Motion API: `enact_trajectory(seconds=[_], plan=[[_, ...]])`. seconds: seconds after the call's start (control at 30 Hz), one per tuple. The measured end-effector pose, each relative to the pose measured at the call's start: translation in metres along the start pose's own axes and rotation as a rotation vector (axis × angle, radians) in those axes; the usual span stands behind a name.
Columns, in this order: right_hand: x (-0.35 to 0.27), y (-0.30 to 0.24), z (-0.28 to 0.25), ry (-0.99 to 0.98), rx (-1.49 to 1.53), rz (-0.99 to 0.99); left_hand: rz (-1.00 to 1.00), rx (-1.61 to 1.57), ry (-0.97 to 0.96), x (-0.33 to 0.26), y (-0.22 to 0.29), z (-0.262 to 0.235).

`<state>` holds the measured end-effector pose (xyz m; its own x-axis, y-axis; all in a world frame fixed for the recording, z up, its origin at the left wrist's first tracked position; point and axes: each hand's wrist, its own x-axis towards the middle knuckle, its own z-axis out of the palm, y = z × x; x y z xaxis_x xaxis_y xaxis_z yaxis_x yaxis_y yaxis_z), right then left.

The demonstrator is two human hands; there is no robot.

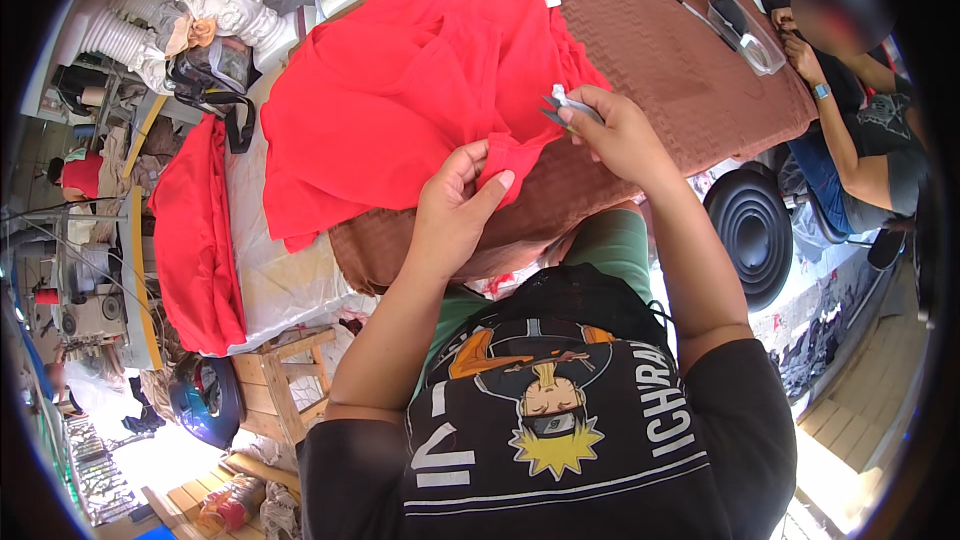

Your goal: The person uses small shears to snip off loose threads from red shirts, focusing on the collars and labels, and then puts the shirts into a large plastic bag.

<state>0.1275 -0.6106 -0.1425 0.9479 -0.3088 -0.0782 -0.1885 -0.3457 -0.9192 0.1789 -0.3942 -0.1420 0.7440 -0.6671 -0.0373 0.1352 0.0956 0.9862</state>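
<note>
A red garment lies spread over the brown-covered table, its lower corner raised toward me. My left hand pinches that corner between thumb and fingers. My right hand is closed round small thread snips, whose dark blades point left, just above the cloth's edge. Something small and white, like a tag or scrap, shows at the snips. The red cloth stretches between the left hand and the snips; whether the right fingers also touch it I cannot tell.
The table has a brown patterned cloth. Another red garment hangs at the left. A clear case lies far right, near a seated person. White ornate pillars, a sewing machine and a black round stool stand around.
</note>
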Motion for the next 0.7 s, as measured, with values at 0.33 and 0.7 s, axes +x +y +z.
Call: enact_trajectory(seconds=[0.33, 0.7], plan=[[0.028, 0.063, -0.021, 0.415, 0.064, -0.105, -0.014, 0.0, -0.011, 0.001, -0.002, -0.001], [0.002, 0.04, -0.005, 0.209, -0.645, -0.363, 0.17, 0.633, -0.109, 0.01, 0.004, -0.004]])
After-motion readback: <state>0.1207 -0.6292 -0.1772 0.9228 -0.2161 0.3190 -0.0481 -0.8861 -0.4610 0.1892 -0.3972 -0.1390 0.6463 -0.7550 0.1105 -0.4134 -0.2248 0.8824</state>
